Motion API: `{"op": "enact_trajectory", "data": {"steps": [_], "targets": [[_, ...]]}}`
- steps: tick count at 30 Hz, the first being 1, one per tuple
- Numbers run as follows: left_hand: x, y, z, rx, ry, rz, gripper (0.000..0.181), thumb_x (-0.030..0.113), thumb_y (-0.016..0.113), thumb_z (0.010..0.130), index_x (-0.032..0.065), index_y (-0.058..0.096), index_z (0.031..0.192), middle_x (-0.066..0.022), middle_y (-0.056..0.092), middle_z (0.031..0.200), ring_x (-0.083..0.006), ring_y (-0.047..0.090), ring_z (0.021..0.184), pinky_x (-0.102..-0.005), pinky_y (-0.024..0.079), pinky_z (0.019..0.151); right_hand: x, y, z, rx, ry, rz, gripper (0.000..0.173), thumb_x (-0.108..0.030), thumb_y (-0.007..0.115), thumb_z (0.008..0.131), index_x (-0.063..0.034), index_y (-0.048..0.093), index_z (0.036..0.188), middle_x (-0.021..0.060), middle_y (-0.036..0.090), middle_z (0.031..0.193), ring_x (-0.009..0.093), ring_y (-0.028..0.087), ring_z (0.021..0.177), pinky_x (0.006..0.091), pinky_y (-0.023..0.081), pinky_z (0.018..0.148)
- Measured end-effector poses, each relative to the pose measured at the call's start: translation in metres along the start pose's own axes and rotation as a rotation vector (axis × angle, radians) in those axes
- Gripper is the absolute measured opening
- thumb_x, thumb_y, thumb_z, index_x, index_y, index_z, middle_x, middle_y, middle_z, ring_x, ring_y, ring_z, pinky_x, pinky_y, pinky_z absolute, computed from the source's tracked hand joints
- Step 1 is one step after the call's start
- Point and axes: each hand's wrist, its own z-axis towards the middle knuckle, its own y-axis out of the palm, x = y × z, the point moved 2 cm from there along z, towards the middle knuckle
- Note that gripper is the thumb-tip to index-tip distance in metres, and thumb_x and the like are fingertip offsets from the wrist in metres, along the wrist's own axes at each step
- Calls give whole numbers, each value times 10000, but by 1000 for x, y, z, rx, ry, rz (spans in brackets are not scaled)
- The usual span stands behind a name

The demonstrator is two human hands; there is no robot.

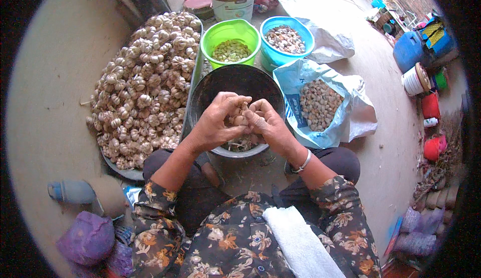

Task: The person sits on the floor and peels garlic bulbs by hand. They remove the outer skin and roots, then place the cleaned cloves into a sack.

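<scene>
Above a dark tub (240,76), a garlic bulb (239,119) with a short stem sits between my two hands. My left hand (217,119) curls round it from the left. The thumb and fingertips of my right hand (268,122) pinch it from the right. Dry stalks and skins (240,143) lie in the bottom of the tub. Behind it stand a green bucket (210,52) with greenish cloves and a blue bucket (274,58) with paler cloves. An open woven sack (355,109) at the right holds many loose cloves (320,105).
A large heap of garlic bulbs (146,86) fills a metal tray (129,173) on the left. A pale plastic bucket (233,9) stands at the back. A blue jerrycan (409,50) and a red container (430,105) line the right side. A purple bundle (86,236) lies at lower left.
</scene>
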Motion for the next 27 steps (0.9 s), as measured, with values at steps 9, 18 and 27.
{"op": "enact_trajectory", "data": {"steps": [9,18,27], "targets": [[-7,3,-3,-64,-137,-110,575,55,789,767,35,526,1278,-71,575,1158,-166,591,1059,-313,489,934,5,-4,-5,4,64,-14,308,-382,501,1021,-82,485,1090,23,573,984,71,536,896,230,482,747],[-16,8,-7,9,-50,30,552,85,807,736,36,567,1231,-102,618,1128,-187,617,1019,-322,507,890,17,4,-1,-4,-31,84,296,-384,503,1020,-91,486,1061,2,595,907,64,542,801,235,484,699],[-5,10,-2,-44,-95,-62,560,97,806,777,20,527,1257,-76,619,1111,-137,619,986,-302,524,874,17,-3,-3,-7,30,84,214,-318,460,1041,-106,489,1044,-2,558,857,64,529,656,227,452,521]]}}
